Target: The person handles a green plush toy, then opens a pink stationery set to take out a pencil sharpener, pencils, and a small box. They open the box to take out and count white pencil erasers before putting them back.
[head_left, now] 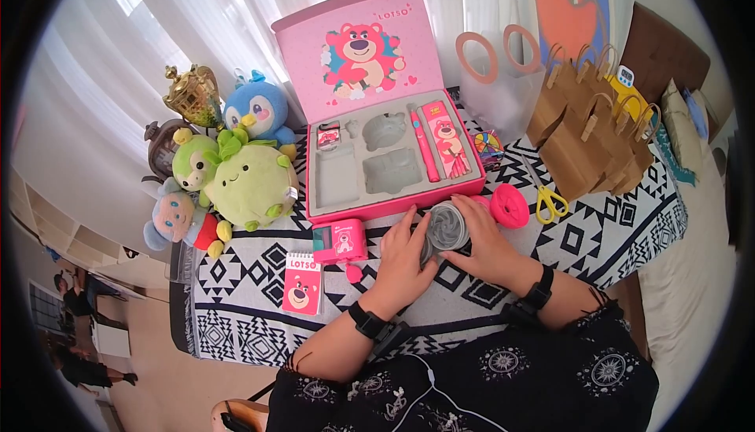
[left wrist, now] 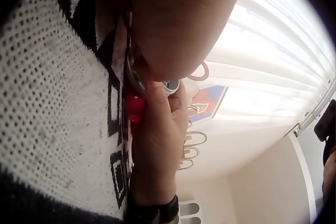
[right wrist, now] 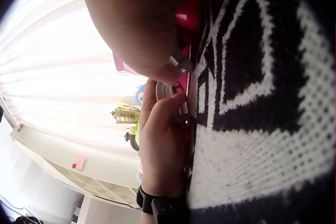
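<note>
Both hands are at a small round container (head_left: 449, 226) with a pale rim and a grey inside, low over the patterned cloth in front of the gift box. My right hand (head_left: 486, 250) grips its right side, fingers at the far rim and thumb at the near side. On the other side my left hand (head_left: 403, 259) holds it between fingers and thumb, with a greyish curved edge (head_left: 427, 253) showing between them. A bright pink round piece (head_left: 510, 205) lies just beyond the right fingers. In the left wrist view, the container's pale rim (left wrist: 171, 86) shows between the hands.
The open pink gift box (head_left: 393, 206) stands behind, holding a toothbrush (head_left: 423, 146) and a slim carton (head_left: 447, 141). To the left are a notebook (head_left: 303, 284), a pink boxy item (head_left: 340, 241) and plush toys (head_left: 250, 184). Yellow-handled scissors (head_left: 550, 202) and paper bags (head_left: 582, 157) lie right.
</note>
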Motion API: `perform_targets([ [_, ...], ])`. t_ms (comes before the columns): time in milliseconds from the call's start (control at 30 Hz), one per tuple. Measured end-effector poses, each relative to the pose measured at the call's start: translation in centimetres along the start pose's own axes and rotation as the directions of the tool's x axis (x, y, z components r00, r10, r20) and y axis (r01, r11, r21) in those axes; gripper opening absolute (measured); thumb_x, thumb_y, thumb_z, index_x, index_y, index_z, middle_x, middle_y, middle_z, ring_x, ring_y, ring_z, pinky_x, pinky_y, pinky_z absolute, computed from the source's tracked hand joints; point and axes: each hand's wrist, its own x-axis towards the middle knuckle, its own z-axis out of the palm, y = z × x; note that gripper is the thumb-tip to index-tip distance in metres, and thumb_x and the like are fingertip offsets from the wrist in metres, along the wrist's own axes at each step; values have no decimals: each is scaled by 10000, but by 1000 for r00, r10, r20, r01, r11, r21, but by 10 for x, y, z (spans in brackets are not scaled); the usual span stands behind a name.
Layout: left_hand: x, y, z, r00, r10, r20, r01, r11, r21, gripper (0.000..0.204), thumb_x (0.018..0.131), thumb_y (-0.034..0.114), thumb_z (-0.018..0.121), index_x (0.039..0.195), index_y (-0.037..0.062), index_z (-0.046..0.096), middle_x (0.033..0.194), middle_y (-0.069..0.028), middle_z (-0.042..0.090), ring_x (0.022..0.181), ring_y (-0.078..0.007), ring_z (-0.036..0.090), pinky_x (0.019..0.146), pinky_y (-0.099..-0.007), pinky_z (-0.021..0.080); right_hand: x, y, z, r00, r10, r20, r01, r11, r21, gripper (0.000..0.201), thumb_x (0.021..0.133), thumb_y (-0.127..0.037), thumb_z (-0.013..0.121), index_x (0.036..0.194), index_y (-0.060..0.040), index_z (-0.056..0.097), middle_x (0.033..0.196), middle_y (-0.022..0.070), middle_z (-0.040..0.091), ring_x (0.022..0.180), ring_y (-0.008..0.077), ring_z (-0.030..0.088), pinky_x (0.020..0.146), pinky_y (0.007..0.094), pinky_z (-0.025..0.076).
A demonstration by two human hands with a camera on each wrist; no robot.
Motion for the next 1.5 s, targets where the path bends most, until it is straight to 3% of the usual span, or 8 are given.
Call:
perform_targets([
  [133,-1,3,-1,999,-6,-49,2,998,-67,680,786,192,703,1393,50,429,1435,-217,386,1289,-391,394,1081,-486,276,1,-5,-2,999,-22,-29,23,1000,7,860,760,-210,785,1439,18,310,1407,241,396,1314,407,394,1104,462,319],
  [300,-1,0,-1,989,-25,-148,-5,980,-198,562,793,173,725,1296,58,503,1397,-194,432,1281,-369,419,1075,-467,290,5,-2,-3,974,-115,-197,128,990,56,695,792,-163,749,1382,9,423,1333,203,488,1244,367,478,1060,425,374],
  [467,-2,-4,1,964,-34,-265,-58,942,-330,368,822,80,691,1167,48,567,1306,-169,513,1231,-330,480,1049,-418,347,14,-12,-18,974,-94,-209,102,994,31,602,806,-143,735,1337,-6,486,1306,191,509,1219,355,499,1031,410,401],
  [667,-2,-10,3,957,-41,-287,-74,923,-378,308,829,61,680,1121,45,582,1264,-154,542,1196,-310,509,1033,-394,372,45,-27,-48,969,-138,-206,116,987,-113,506,803,-177,750,1243,-9,565,1222,175,570,1164,342,540,1015,403,410],
  [1033,-1,-19,12,939,-54,-339,-107,892,-439,277,821,81,659,1091,66,601,1194,-132,575,1142,-318,528,996,-412,364,111,15,-42,992,-127,20,122,880,-460,534,732,-240,799,1185,-48,590,1143,156,604,1070,364,568,918,442,461],
  [1100,0,-19,12,936,-52,-348,-118,886,-449,274,820,81,658,1088,67,603,1187,-131,577,1137,-317,530,990,-412,370,118,17,-38,991,-118,56,129,830,-543,625,657,-297,850,1183,-72,597,1095,146,617,1030,346,591,864,458,481],
  [1233,0,-19,12,938,-47,-342,-116,889,-442,262,820,60,655,1077,53,604,1182,-138,571,1138,-310,528,995,-406,385,127,19,-34,991,-105,86,136,800,-585,630,636,-309,861,1163,-74,609,1078,146,620,1011,343,599,858,448,483],
  [1500,0,-20,13,933,-49,-356,-129,880,-457,254,824,74,655,1072,60,605,1159,-129,578,1109,-313,537,970,-411,389,140,7,-32,952,-152,266,298,662,-688,561,631,-280,847,1105,-86,620,1000,119,621,1017,320,599,873,454,463],
])
